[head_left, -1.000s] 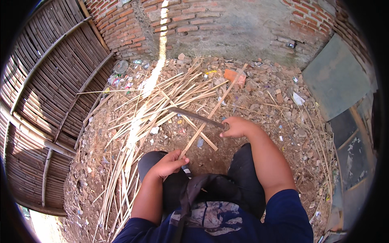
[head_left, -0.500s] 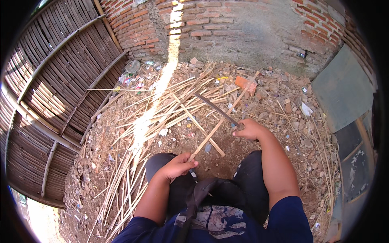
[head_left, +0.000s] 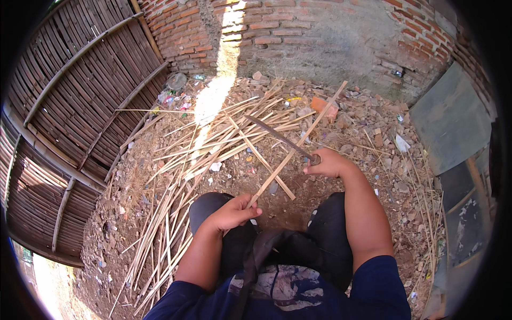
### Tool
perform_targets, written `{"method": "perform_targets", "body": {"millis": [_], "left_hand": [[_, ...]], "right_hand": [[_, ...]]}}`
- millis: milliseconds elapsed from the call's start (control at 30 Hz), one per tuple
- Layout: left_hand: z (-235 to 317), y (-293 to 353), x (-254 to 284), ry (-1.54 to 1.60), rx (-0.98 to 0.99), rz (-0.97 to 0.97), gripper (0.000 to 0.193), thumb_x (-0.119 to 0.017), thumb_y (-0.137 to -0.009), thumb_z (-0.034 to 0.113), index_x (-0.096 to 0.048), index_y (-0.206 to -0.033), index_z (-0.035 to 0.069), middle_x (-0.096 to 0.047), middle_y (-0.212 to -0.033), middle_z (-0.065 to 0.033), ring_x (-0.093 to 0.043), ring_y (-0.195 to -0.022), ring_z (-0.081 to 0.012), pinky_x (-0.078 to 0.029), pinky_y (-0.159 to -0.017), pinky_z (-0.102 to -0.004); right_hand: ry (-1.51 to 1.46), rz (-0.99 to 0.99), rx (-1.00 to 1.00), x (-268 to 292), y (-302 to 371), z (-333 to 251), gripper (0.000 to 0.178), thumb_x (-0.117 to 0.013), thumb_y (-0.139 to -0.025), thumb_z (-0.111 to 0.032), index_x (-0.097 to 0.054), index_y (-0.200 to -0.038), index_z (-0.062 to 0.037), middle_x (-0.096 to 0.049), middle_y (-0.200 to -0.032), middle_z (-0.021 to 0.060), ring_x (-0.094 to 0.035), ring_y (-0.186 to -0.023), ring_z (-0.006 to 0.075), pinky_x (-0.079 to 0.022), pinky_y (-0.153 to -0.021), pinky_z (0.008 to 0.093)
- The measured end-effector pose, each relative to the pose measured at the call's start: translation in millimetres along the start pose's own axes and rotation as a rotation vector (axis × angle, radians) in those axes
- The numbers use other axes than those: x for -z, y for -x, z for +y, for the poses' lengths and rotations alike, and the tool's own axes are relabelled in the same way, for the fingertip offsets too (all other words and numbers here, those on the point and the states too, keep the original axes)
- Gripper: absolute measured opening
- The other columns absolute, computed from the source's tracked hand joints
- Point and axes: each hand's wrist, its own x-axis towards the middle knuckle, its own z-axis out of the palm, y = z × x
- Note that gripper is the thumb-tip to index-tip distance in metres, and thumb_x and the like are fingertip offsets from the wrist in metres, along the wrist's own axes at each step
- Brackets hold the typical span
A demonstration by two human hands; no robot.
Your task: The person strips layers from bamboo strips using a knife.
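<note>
My left hand (head_left: pixel 234 213) is closed round the near end of a long, flat bamboo strip (head_left: pixel 277 172), which slants away to the upper right. A machete-like knife with a long dark blade (head_left: pixel 278 136) is gripped by its handle in my right hand (head_left: pixel 326 163). The blade points to the upper left and crosses the strip about halfway along; whether the two touch I cannot tell. Beneath the held strip, another bamboo strip (head_left: pixel 258 156) slopes the other way, its near end on the ground between my knees. Much of the knife's handle is hidden by my fingers.
A loose heap of bamboo strips (head_left: pixel 208 154) spreads ahead and to my left over rubble-strewn ground. An orange brick (head_left: pixel 324 108) lies near the strip's far end. A bamboo fence (head_left: pixel 80 106) stands left, a brick wall (head_left: pixel 298 40) ahead, grey panels (head_left: pixel 453 120) right.
The knife and my right hand have shifted slightly left and up along the strip. My left hand has risen a little with the strip, whose far end now reaches higher.
</note>
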Motion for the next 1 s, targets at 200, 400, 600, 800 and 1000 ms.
{"method": "perform_targets", "body": {"millis": [200, 400, 600, 800, 1000], "left_hand": [[2, 3, -13, -0.081, -0.029, 0.016, 0.023, -0.067, -0.097, 0.029, -0.054, -0.093, 0.012, -0.043, -0.068, 0.0081, -0.037, -0.055, -0.0035, -0.026, -0.049, -0.0217], [14, 9, -30, -0.145, -0.046, -0.022, 0.028, -0.069, -0.095, 0.034, -0.053, -0.092, 0.011, -0.043, -0.068, 0.0079, -0.036, -0.054, -0.0040, -0.027, -0.048, -0.0224], [8, -6, -27, -0.093, -0.035, -0.027, 0.028, -0.067, -0.096, 0.033, -0.051, -0.088, 0.011, -0.040, -0.064, 0.0069, -0.035, -0.051, -0.0054, -0.025, -0.047, -0.0234], [5, -37, -4, 0.077, 0.070, -0.074, 0.028, -0.065, -0.099, 0.032, -0.048, -0.087, 0.013, -0.038, -0.063, 0.0069, -0.033, -0.051, -0.0057, -0.023, -0.047, -0.0236], [-1, -21, 13, 0.256, 0.095, -0.046, 0.025, -0.064, -0.100, 0.029, -0.048, -0.089, 0.013, -0.037, -0.065, 0.0076, -0.031, -0.052, -0.0050, -0.023, -0.048, -0.0233]], "right_hand": [[0.097, -0.011, 0.087, -7, 26, -17, 0.050, -0.080, -0.078, -0.042, -0.071, -0.110, -0.0055, -0.071, -0.101, 0.0182, -0.068, -0.097, 0.0338, -0.052, -0.085, 0.0422], [0.123, -0.113, 0.160, -16, 43, -19, 0.045, -0.081, -0.077, -0.041, -0.072, -0.104, -0.0052, -0.071, -0.092, 0.0159, -0.069, -0.088, 0.0302, -0.052, -0.079, 0.0418], [0.029, 0.023, -0.015, -3, 56, 4, 0.045, -0.082, -0.076, -0.039, -0.073, -0.103, -0.0046, -0.071, -0.089, 0.0151, -0.070, -0.086, 0.0287, -0.053, -0.079, 0.0408], [0.115, -0.003, 0.040, -6, 21, 18, 0.051, -0.080, -0.077, -0.041, -0.071, -0.110, -0.0037, -0.071, -0.097, 0.0193, -0.069, -0.093, 0.0334, -0.052, -0.083, 0.0426], [0.082, -0.080, 0.116, -1, -12, -5, 0.050, -0.080, -0.076, -0.042, -0.072, -0.108, -0.0048, -0.070, -0.094, 0.0203, -0.068, -0.093, 0.0362, -0.052, -0.081, 0.0442]]}}
